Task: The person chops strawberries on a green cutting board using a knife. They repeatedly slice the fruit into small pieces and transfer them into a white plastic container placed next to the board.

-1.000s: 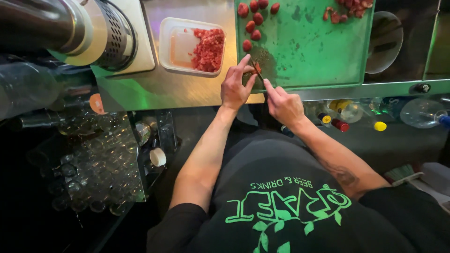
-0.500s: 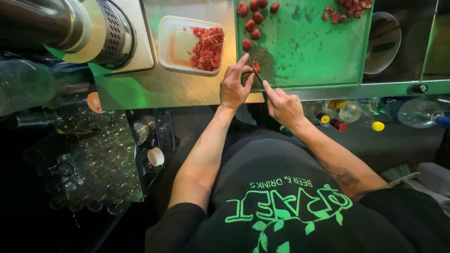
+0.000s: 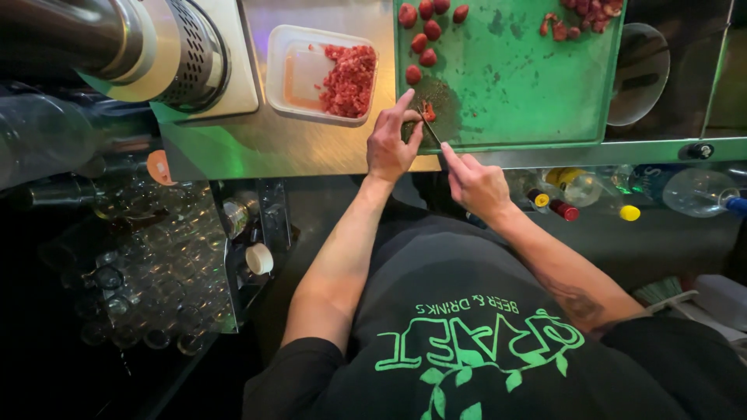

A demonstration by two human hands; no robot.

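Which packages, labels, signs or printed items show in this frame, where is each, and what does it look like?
White rectangular plastic tray: on the steel counter, left of the green cutting board, holding chopped red fruit.
Clear plastic bottles: shelf under the counter, right; yellow, red and blue caps.
Black shirt print: green lettering and leaves.

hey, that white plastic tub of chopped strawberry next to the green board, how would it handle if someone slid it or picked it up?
The white tub looks thin-walled, so it may flex if squeezed. The chopped strawberry is heaped on one side, so it could tilt that way when lifted. On the smooth steel counter it would probably slide easily.
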